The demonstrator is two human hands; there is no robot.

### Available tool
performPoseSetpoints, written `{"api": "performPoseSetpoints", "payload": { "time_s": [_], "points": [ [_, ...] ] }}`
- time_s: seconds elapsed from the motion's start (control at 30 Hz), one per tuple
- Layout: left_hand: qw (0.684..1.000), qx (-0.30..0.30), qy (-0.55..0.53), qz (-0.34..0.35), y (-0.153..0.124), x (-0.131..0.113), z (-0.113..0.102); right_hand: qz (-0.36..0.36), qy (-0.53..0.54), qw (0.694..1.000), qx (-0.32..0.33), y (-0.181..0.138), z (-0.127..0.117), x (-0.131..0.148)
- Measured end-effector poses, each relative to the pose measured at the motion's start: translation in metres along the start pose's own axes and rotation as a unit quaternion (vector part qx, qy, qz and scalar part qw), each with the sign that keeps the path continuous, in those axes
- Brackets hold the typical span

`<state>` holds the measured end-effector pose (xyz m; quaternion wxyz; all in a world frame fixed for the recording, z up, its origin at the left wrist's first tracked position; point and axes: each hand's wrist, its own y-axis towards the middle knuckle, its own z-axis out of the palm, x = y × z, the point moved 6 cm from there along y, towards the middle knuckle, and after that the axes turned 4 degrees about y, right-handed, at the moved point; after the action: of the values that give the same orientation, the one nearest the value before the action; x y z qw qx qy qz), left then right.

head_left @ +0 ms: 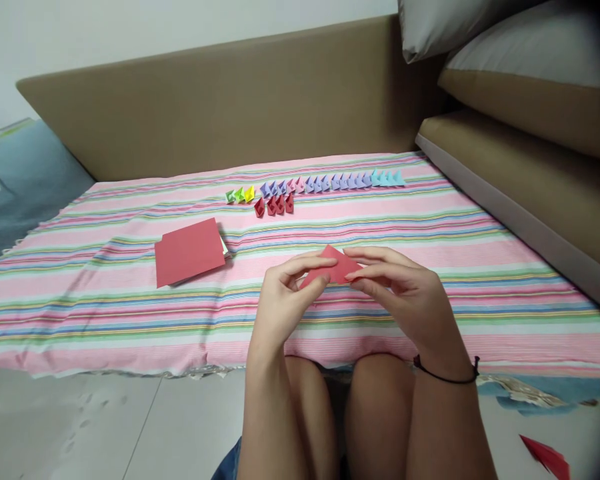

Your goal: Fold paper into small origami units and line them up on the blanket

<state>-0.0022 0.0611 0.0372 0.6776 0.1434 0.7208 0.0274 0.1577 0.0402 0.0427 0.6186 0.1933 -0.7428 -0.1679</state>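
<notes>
Grip, left hand (283,293): thumb and forefinger pinched on the lower left corner of the red paper piece (333,268).
Grip, right hand (400,287): fingertips pressed together on the right edge of the same piece; black band on that wrist.
Position of piece: held between both hands, above the near part of the striped cloth (80,313) on the bed, not touching it.
Long axis: runs left to right, lower at the left grip, peak pointing away from the person.
Nearer hand: both touch it; neither is clearly nearer.
Count, red sheets: one stack (189,251) lying flat, well left of the hands; number of sheets cannot be told.
Count, folded units: far row (315,185), roughly twenty, of green, yellow, purple, pink and blue; four red ones (274,205) just in front.
Floor: one red scrap (547,458), lower right.
</notes>
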Motion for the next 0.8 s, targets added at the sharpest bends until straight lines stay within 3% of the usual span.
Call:
{"api": "performPoseSetpoints", "payload": {
  "time_s": [0.27, 0.8],
  "points": [
    [1.000, 0.017, 0.008, -0.023, 0.002, 0.007, 0.008, 0.127, 0.103, 0.985, -0.056, 0.000, 0.004, -0.021],
    [0.996, 0.022, -0.065, -0.065, 0.003, 0.008, 0.016, 0.160, 0.121, 0.972, -0.122, -0.001, 0.005, -0.024]
  ]
}}
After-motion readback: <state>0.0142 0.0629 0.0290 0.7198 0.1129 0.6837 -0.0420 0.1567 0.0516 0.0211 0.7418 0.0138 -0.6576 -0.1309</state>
